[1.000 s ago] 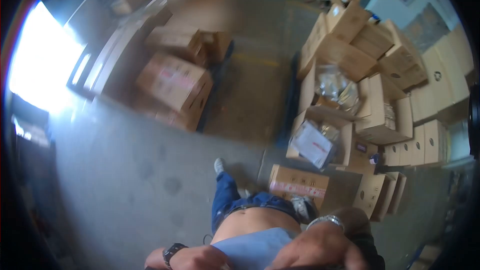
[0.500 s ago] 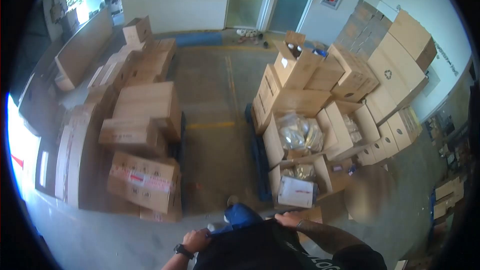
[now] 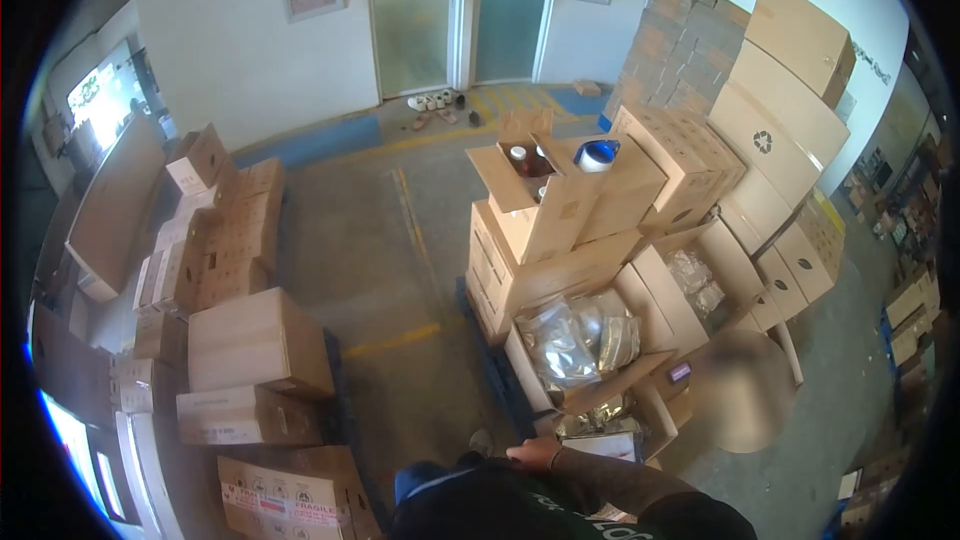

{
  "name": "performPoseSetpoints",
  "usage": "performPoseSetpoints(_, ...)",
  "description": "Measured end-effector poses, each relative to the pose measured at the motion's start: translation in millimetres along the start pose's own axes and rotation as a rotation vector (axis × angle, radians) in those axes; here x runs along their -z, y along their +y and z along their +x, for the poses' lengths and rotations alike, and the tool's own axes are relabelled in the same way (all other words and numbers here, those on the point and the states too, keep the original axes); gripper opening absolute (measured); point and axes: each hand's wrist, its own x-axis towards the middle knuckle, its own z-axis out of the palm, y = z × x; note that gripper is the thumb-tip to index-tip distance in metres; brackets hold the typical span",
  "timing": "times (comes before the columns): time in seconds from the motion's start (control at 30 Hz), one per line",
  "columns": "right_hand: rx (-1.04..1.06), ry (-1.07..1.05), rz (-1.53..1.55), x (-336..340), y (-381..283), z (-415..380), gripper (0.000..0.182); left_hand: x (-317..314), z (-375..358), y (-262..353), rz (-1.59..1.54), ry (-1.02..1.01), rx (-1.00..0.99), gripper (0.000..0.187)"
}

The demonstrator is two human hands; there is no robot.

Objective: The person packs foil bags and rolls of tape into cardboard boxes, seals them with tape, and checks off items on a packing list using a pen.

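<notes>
My right hand (image 3: 535, 453) is low in the middle of the view, its fingers curled in at the dark shirt (image 3: 480, 510); what they hold, if anything, is too small to make out. Just right of it stands an open carton with foil packs and a white sheet (image 3: 600, 443). Behind that, a larger open box holds silvery plastic packs (image 3: 575, 340). My left hand does not show.
Stacked cartons (image 3: 255, 340) line the left, with a box marked fragile (image 3: 285, 495) at lower left. On the right stack are an open box of bottles (image 3: 520, 175) and a blue-and-white container (image 3: 597, 155). A blurred round shape (image 3: 745, 390) stands at right.
The view has shifted forward and toward the right-hand stack. My left hand, earlier at the shirt's edge, has gone out of view. My right hand remains near the shirt.
</notes>
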Motion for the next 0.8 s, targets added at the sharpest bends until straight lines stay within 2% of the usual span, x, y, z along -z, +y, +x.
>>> performPoseSetpoints(0.1, -0.053, 0.113, -0.003, 16, 29, 16, 0.028, 32, 52, 67, -0.030, -0.010, -0.094, 0.045)
performPoseSetpoints(0.23, -0.206, 0.087, 0.085, 49, 45, 32, 0.029, 73, 117, 131, -0.026, -0.055, -0.164, 0.046)
performPoseSetpoints(0.4, -0.335, 0.133, 0.221, 85, 82, 60, 0.032, 121, 217, 180, 0.053, -0.196, -0.173, 0.048)
performPoseSetpoints(0.5, -0.421, 0.145, 0.325, 147, 88, 70, 0.034, 162, 290, 197, 0.153, -0.357, -0.145, 0.049)
performPoseSetpoints(0.57, -0.479, 0.319, 0.385, 162, 105, 79, 0.041, 213, 337, 204, 0.170, -0.604, -0.088, 0.050)
performPoseSetpoints(0.63, -0.423, 0.837, 0.498, 241, 97, 70, 0.045, 283, 385, 212, 0.103, -1.024, 0.016, 0.050)
performPoseSetpoints(0.67, -0.521, 0.943, 0.515, 297, 83, 58, 0.046, 317, 409, 229, 0.144, -1.159, 0.023, 0.051)
performPoseSetpoints(0.7, -0.620, 1.047, 0.529, 351, 71, 47, 0.048, 347, 434, 256, 0.301, -1.169, -0.062, 0.051)
performPoseSetpoints(0.77, -0.556, 1.415, 0.078, 410, 65, 42, 0.046, 375, 476, 358, 0.889, -0.792, -0.463, 0.049)
performPoseSetpoints(0.8, -0.540, 1.372, 0.013, 443, 60, 41, 0.046, 383, 467, 427, 0.775, -0.643, -0.489, 0.045)
